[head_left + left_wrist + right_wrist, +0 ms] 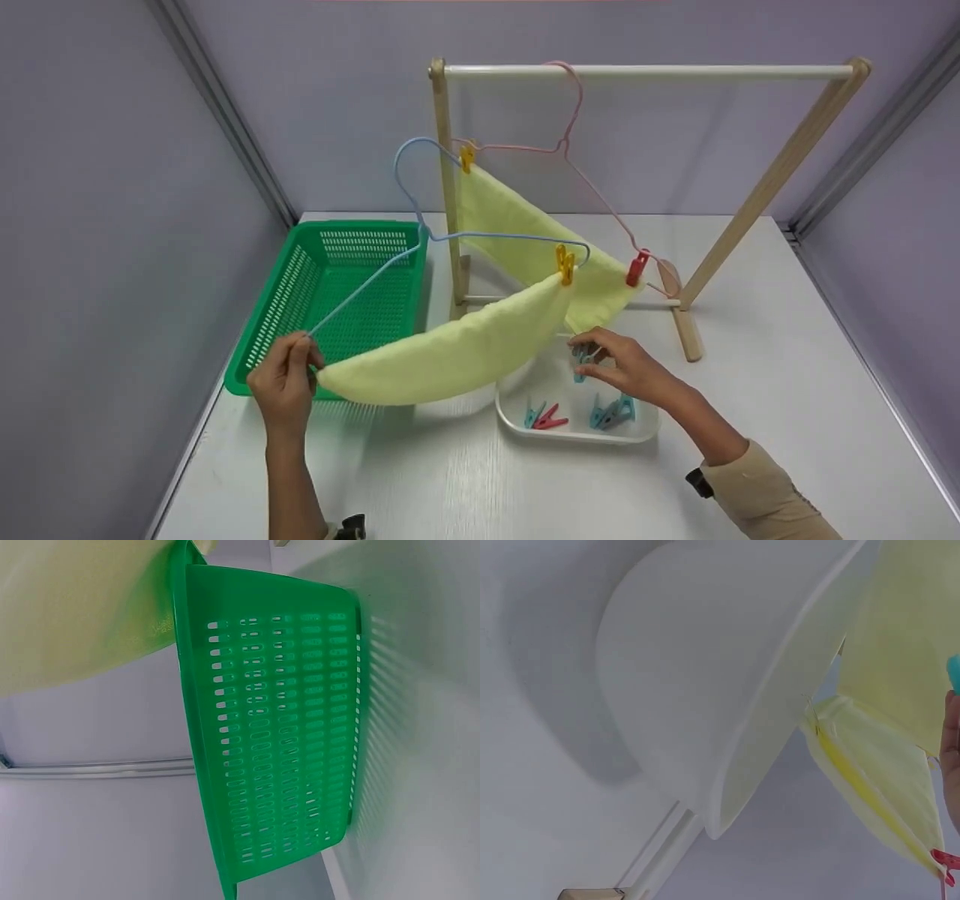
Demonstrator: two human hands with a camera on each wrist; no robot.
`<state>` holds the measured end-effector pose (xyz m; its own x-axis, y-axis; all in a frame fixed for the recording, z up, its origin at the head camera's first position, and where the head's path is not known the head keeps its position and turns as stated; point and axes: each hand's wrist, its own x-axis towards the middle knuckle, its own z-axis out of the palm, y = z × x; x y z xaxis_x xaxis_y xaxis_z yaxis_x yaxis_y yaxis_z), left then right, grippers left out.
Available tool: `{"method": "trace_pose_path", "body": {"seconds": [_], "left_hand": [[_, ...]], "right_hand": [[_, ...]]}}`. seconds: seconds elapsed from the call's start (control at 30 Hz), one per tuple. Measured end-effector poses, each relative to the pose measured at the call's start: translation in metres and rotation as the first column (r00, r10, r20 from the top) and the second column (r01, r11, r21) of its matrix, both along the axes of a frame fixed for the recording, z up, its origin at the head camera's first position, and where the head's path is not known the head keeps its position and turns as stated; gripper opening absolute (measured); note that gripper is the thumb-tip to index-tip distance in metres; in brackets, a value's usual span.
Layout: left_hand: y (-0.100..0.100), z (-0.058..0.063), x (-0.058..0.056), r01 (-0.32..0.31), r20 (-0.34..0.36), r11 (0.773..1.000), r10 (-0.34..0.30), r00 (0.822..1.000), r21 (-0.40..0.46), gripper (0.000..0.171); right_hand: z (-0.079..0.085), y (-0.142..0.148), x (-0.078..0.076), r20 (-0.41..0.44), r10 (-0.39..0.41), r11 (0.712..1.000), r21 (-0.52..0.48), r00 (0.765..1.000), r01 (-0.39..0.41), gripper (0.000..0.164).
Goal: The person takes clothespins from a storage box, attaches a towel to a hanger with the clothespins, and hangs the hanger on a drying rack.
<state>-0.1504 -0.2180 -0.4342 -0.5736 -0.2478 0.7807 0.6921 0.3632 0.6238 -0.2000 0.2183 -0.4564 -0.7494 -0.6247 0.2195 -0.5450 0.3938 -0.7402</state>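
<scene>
My left hand (283,379) pinches the lower left end of a blue hanger (491,236) together with a corner of a yellow cloth (450,356). A yellow clothespin (566,265) clips the cloth's other corner to the hanger's right end, and the cloth sags between. Over a white tray (579,436), my right hand (619,364) holds a teal clothespin (580,369) between thumb and fingers. That clothespin (954,673) shows at the edge of the right wrist view. Inside the tray lie several more teal clothespins (611,412) and a red clothespin (551,417).
A wooden rack with a white bar (675,72) stands behind. From it hangs a pink hanger (600,199) with a second yellow cloth (510,214), clipped by a yellow clothespin (466,158) and a red one (637,268). A green basket (259,322) stands at left, partly beneath my left hand.
</scene>
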Motion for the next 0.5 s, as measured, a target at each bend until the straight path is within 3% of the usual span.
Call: {"method": "trace_pose_path", "body": {"seconds": [0.17,0.4,0.5], "left_hand": [[0.0,0.0,0.0,-0.008,-0.002,1.0,0.008,1.0,-0.006,0.024],[0.0,0.001,-0.001,0.004,-0.016,1.0,-0.004,1.0,-0.014,0.027],[0.001,0.001,-0.001,0.005,-0.018,1.0,-0.006,1.0,-0.01,0.027]], "right_hand": [[0.003,-0.001,0.001,0.012,-0.018,0.999,-0.037,1.0,0.019,0.039],[0.038,-0.015,0.016,0.016,-0.047,0.997,-0.057,0.999,0.048,0.034],[0.039,-0.017,0.017,0.024,-0.045,0.996,-0.073,0.999,0.046,0.035]]}}
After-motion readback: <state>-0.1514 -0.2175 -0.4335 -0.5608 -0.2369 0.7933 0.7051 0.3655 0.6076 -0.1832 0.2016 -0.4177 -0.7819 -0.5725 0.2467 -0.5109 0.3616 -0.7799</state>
